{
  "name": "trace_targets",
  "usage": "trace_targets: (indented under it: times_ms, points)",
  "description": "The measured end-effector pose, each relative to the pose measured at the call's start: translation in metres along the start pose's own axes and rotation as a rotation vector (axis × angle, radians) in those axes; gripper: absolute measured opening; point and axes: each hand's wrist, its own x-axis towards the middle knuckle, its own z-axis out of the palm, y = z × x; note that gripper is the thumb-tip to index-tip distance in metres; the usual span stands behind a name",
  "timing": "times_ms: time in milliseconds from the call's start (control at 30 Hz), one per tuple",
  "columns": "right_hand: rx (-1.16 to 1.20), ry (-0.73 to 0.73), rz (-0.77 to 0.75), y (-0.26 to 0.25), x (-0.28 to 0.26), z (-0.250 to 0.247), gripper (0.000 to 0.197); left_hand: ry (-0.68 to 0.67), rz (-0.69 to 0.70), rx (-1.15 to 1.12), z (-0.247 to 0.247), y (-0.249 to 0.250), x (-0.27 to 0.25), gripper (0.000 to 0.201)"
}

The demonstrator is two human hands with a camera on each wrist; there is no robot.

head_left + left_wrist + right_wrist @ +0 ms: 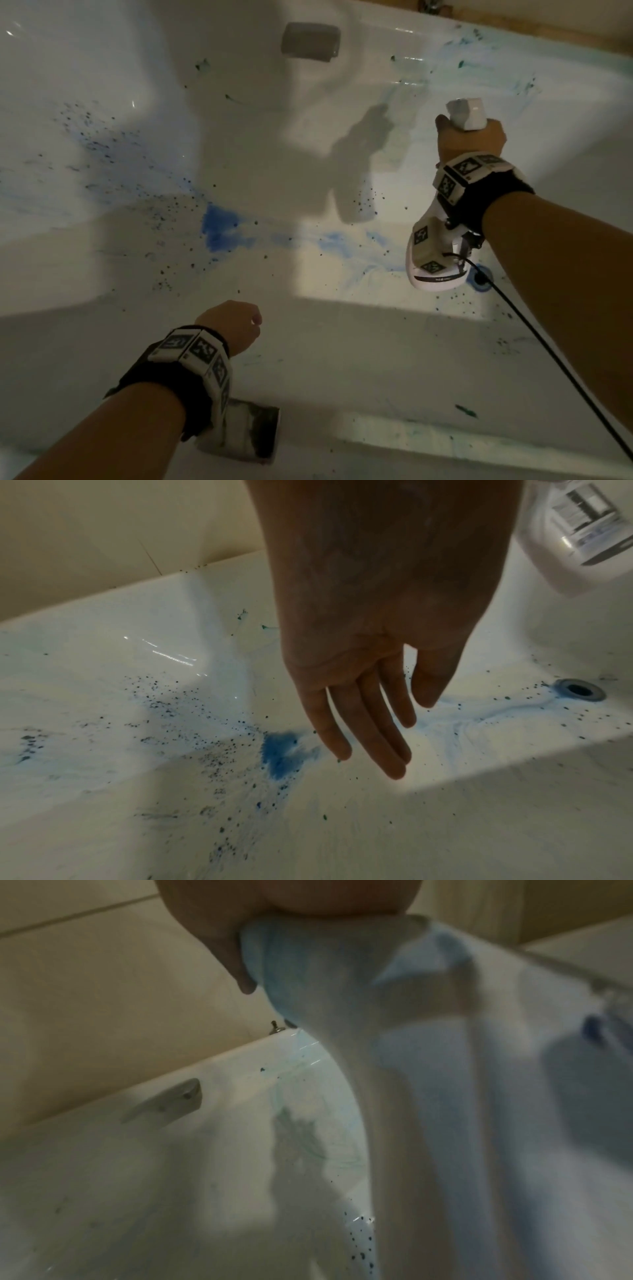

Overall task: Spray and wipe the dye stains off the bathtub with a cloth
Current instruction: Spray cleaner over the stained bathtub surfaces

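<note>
Right hand [471, 137] raised over right part of bathtub [102, 85], fingers curled round white spray bottle [466, 113]; pale cloth [445, 1123] hangs from same grip in right wrist view. Left hand [377, 642] hovers above tub floor, fingers [363, 731] straight, holding nothing. Blue dye stain [219, 229] on tub floor, dark specks around it. Drain [578, 689] at right.

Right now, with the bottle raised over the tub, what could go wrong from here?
1. The left hand hangs bare and open over the dense blue patch, so it may pick up dye or spray.
2. Blue streaks already run to the drain. More liquid from the spray bottle gripped by the right hand could spread them before any wiping.
</note>
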Motion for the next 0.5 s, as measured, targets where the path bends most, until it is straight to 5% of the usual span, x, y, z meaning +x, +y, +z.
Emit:
trace_targets:
  times_ms: [67,167,400,500]
  points:
    - [0.027,-0.066,0.021,0.003,0.003,-0.007,0.018,-0.001,0.004,-0.003,0.000,0.004,0.000,0.028]
    - [-0.011,-0.184,0.007,0.005,0.001,-0.011,0.045,-0.007,0.010,0.006,0.001,0.005,-0.001,0.027]
    - [0.002,-0.035,-0.003,0.023,0.000,-0.029,0.016,-0.005,0.009,0.025,0.006,0.000,-0.004,0.028]
    - [-0.037,-0.118,0.057,0.032,0.002,-0.044,0.027,-0.009,0.019,0.022,0.009,-0.001,-0.006,0.029]
